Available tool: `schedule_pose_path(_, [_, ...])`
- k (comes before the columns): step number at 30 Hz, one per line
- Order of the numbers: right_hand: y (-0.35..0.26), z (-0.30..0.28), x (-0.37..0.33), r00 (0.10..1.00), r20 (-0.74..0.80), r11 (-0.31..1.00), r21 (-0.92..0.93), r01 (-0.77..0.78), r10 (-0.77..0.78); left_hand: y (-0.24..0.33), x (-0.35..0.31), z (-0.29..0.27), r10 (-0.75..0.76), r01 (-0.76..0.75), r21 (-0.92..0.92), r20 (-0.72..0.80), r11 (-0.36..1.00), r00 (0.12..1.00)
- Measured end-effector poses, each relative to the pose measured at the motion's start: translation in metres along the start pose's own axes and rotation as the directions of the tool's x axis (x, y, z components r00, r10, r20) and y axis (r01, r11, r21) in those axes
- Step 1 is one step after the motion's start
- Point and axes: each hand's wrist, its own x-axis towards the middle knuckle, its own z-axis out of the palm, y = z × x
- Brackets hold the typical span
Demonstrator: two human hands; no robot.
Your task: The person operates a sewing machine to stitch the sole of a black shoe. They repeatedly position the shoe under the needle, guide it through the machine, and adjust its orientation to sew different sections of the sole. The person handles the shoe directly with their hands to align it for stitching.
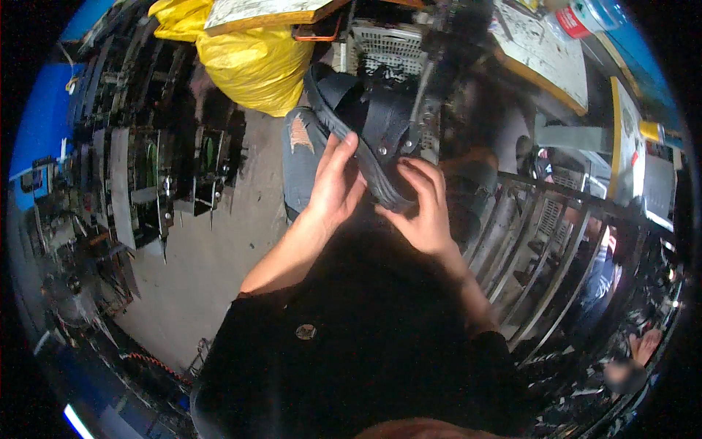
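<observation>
A black sandal (371,170) with a thick ribbed sole edge and broad straps is held tilted in front of my torso. Two round metal rivets show on its strap (391,124). My left hand (336,179) grips the sole's left edge, thumb on the outer side. On the other side my right hand (424,205) closes around the near end, its fingers curled by the strap and its thumb underneath. The sandal's far end partly blends with dark items behind it.
A yellow plastic bag (256,69) and a pale grid basket (387,47) stand ahead. A worn white board (545,55) lies at right, with a plastic bottle (585,18) by it. A metal slatted rack (523,256) is right; dark machinery (142,183) lines the left. Another person's hand (645,345) shows lower right.
</observation>
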Motion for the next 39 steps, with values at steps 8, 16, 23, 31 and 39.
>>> schedule_pose_path(8, [0.021, -0.038, 0.013, 0.909, -0.055, 0.766, 0.560, -0.315, 0.414, 0.016, 0.005, -0.030, 0.167, -0.178, 0.061, 0.161, 0.982, 0.973])
schedule_pose_path(16, [0.027, -0.068, 0.034, 0.972, -0.113, 0.793, 0.602, -0.098, 0.206, 0.054, 0.003, 0.000, 0.378, -0.439, 0.313, 0.237, 0.843, 0.895])
schedule_pose_path(23, [0.023, -0.088, 0.045, 0.995, -0.102, 0.825, 0.562, 0.052, 0.007, 0.053, 0.011, -0.005, 0.419, -0.459, 0.180, 0.220, 0.870, 0.881])
schedule_pose_path(31, [0.023, -0.070, 0.053, 0.993, -0.083, 0.785, 0.619, -0.013, 0.082, 0.057, 0.016, -0.014, 0.430, -0.484, 0.219, 0.254, 0.847, 0.867])
schedule_pose_path(39, [0.016, -0.024, 0.034, 0.933, -0.214, 0.931, 0.162, 0.327, -0.290, 0.048, 0.030, -0.009, -0.165, 0.235, -0.249, 0.273, 0.940, 0.948])
